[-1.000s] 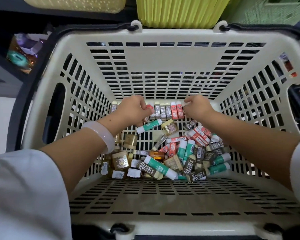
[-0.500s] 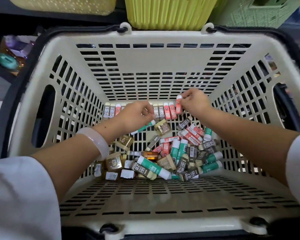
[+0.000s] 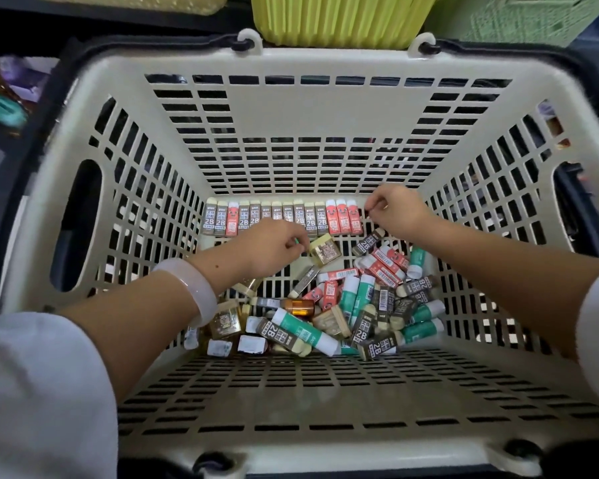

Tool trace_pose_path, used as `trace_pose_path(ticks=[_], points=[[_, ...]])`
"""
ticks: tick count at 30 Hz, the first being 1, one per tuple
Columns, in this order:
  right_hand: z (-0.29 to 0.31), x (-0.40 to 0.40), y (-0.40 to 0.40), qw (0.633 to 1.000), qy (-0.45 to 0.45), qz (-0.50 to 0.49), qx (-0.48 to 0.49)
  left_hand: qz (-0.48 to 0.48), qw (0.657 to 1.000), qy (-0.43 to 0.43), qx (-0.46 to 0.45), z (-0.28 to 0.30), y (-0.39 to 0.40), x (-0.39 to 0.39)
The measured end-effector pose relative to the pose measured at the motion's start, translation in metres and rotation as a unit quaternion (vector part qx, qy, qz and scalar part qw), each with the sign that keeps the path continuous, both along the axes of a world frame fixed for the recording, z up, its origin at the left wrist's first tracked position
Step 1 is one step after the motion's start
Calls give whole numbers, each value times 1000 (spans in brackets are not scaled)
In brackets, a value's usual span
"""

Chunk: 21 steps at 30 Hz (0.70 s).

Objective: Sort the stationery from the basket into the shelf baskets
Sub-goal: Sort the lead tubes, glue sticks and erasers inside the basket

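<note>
Cream slotted plastic forms the basket point(image 3: 325, 108) that fills the view, both forearms reaching down into it. On the left, a pale bangle point(image 3: 191, 288) circles the wrist, and the left hand point(image 3: 267, 248) hovers low over the floor with fingers curled; a sliver of green shows at its fingertips, but whether it pinches anything cannot be told. Just beside it lies a gold-wrapped block point(image 3: 324, 252). Along the far wall stands a neat row of erasers point(image 3: 282, 219), grey 2B ones and red ones side by side. At the row's right end the right hand point(image 3: 395, 210) hangs with fingers curled, thumb and forefinger together, nothing plainly held. Below, a loose heap of erasers and glue sticks point(image 3: 343, 312) covers the basket floor. Yellow and green shelf baskets point(image 3: 339, 19) sit beyond the rim.
</note>
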State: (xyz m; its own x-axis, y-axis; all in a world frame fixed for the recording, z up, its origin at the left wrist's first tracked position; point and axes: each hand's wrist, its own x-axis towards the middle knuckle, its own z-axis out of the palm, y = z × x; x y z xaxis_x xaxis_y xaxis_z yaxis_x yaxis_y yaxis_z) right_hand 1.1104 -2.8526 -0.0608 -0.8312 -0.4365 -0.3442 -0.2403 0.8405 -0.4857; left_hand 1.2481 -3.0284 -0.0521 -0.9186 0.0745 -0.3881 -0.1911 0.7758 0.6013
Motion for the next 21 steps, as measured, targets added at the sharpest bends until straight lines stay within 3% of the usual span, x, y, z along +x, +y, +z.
trace_pose_path(ticks=[3, 6, 14, 17, 21], points=[[7, 2, 9, 956, 51, 220, 186, -121, 992, -11, -27, -4, 7, 6], [6, 9, 13, 935, 31, 276, 219, -216, 973, -51, -64, -10, 10, 11], [12, 3, 19, 940, 95, 263, 196, -235, 960, -48, -142, -17, -1, 15], [8, 1, 18, 957, 104, 208, 175, -205, 967, -28, -151, -19, -5, 16], [-3, 10, 8, 990, 107, 77, 50, -177, 974, 1, -145, -16, -3, 11]])
